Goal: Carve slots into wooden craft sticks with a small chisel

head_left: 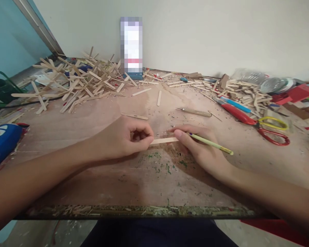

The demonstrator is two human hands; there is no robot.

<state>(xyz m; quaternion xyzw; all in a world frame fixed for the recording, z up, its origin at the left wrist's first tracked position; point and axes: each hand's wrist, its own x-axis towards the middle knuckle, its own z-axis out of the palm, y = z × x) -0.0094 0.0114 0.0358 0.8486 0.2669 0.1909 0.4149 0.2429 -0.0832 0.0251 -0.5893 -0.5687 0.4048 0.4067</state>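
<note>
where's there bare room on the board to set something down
Mostly bare board: between the blue object and left hand; between the scissors and right forearm. Crowded: back left, with a stick pile; back right, with a stick heap.

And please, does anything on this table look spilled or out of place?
Green crumbs litter the table on the near side of the wooden stick that the left hand and right hand hold, like unswept debris. At the back left, loose sticks form a tangled heap.
</note>
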